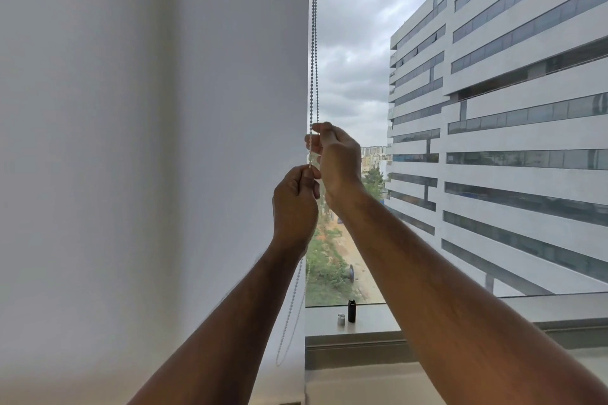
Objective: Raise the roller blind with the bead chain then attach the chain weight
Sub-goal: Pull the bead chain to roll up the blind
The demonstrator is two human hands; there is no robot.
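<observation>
Bead chain (pixel 314 43) hangs in two strands down the right edge of the roller blind (pixel 148 141), running from the top of the view to the person's hands, which meet about mid-height against the window. Right hand (pixel 335 154) is the upper one, its fingers curled and pinched on the strands. Left hand (pixel 294 200) sits just below and touching it, closed in a loose fist with thumb and forefinger nipping the chain at the top of the fist. Below the left wrist the chain falls slack in a long loop in front of the blind's lower edge.

The blind covers the left half of the window and reaches down to about sill level. On the window sill (pixel 371 322), well below the hands and between the two forearms, stand two small pieces close together: a black cylinder (pixel 352 311), upright, and a shorter silver cap (pixel 341 319) just to its left. Whether either is the chain weight I cannot say from here. Outside stands a pale office building (pixel 510 141) under grey cloud.
</observation>
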